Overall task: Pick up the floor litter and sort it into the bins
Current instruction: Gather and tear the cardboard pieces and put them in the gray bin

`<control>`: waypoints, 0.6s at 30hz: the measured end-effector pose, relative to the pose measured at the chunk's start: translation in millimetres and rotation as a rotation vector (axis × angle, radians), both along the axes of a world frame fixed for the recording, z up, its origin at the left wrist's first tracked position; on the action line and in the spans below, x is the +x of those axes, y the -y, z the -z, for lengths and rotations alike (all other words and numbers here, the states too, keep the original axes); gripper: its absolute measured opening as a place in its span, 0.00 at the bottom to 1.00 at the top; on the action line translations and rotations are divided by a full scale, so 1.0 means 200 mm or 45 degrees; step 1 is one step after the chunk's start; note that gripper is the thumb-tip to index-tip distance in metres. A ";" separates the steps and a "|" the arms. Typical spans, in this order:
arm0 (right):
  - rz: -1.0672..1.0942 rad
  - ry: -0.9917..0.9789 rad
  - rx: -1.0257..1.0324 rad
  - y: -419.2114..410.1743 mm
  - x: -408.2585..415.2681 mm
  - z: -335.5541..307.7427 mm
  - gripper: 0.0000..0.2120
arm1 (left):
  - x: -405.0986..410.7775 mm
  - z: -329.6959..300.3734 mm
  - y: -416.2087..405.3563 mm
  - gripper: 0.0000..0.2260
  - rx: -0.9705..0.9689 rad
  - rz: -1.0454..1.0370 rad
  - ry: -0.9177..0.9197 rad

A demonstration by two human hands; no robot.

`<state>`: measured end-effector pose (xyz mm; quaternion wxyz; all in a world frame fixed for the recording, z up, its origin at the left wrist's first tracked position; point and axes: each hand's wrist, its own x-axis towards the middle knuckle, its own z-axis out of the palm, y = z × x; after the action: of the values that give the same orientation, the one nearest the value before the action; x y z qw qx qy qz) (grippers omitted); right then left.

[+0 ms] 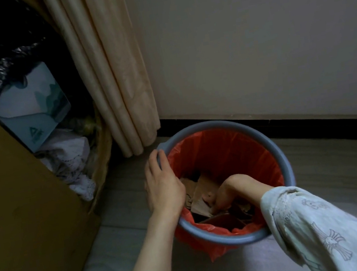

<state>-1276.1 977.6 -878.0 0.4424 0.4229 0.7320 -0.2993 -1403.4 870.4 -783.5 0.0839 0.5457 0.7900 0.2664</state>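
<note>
Item: grey bin (286, 164), red liner. I log left hand (163, 185) curled over rim at 9 o'clock (steadying). Right hand (231, 189) inside, pressing cardboard scraps (205, 190); finger state: cannot tell.

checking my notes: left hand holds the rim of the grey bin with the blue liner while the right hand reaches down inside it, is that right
Not quite: the liner is red, not blue, as the head view shows. The rest holds: the left hand holds the rim of the grey bin while the right hand reaches down inside it, among cardboard scraps.
</note>
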 end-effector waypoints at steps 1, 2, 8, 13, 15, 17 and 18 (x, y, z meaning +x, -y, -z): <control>-0.003 0.017 -0.002 0.01 -0.01 0.00 0.38 | 0.00 0.01 0.00 0.28 -0.004 -0.003 -0.004; -0.020 0.027 0.012 0.03 -0.02 -0.02 0.38 | -0.01 0.01 0.00 0.28 -0.007 -0.003 -0.007; -0.056 -0.100 0.226 0.15 -0.05 -0.09 0.26 | -0.03 0.02 0.00 0.29 -0.037 -0.014 0.001; 0.171 -0.317 0.422 0.17 -0.01 -0.26 0.15 | -0.01 -0.04 -0.02 0.27 -0.063 -0.061 0.025; 0.221 -0.387 0.436 0.19 0.02 -0.32 0.14 | 0.02 -0.06 -0.01 0.25 -0.014 -0.063 -0.024; 0.247 -0.464 0.483 0.23 0.05 -0.37 0.14 | 0.08 -0.08 -0.01 0.24 0.063 0.006 -0.001; 0.248 -0.515 0.517 0.25 0.08 -0.41 0.16 | 0.12 -0.10 -0.01 0.23 0.113 0.057 0.028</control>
<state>-1261.0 928.6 -795.5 0.1631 0.5027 0.8061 -0.2662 -1380.3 872.9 -763.3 0.0741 0.5636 0.7640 0.3052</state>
